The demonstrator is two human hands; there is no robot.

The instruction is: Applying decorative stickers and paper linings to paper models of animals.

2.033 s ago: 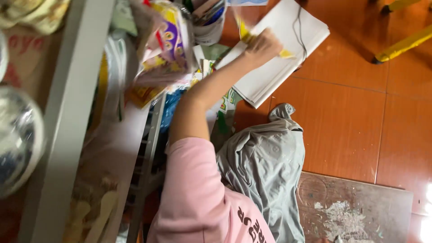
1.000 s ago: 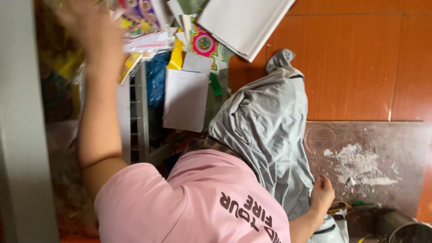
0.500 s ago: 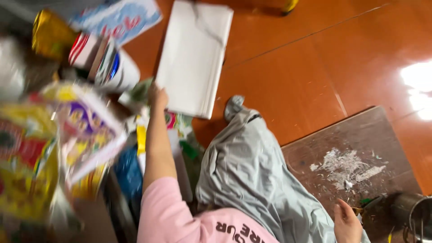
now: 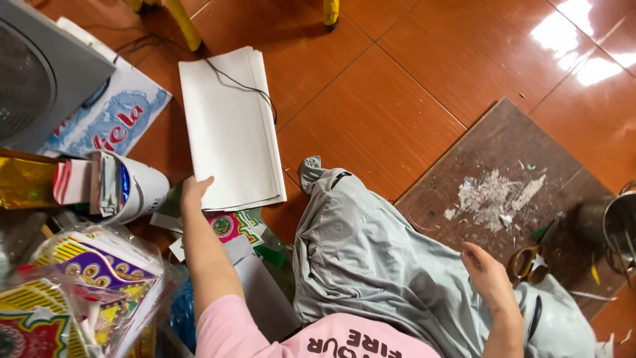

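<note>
My left hand reaches out to the near edge of a stack of large white paper sheets lying on the orange tiled floor; its fingers touch the stack's lower left corner and are bent over it. My right hand rests on my grey trouser leg, fingers loosely apart, holding nothing. A pair of scissors lies just beyond it on a dark wooden board smeared with white paste and scraps.
A thin black cord lies over the paper stack. To the left are a white cup stuffed with papers, colourful printed sheets in plastic, a printed bag, a grey fan. A metal pot stands at right.
The view has swung from the cluttered shelf to the floor. My left hand came down from the shelf onto the paper stack's edge. My right hand stays on my leg.
</note>
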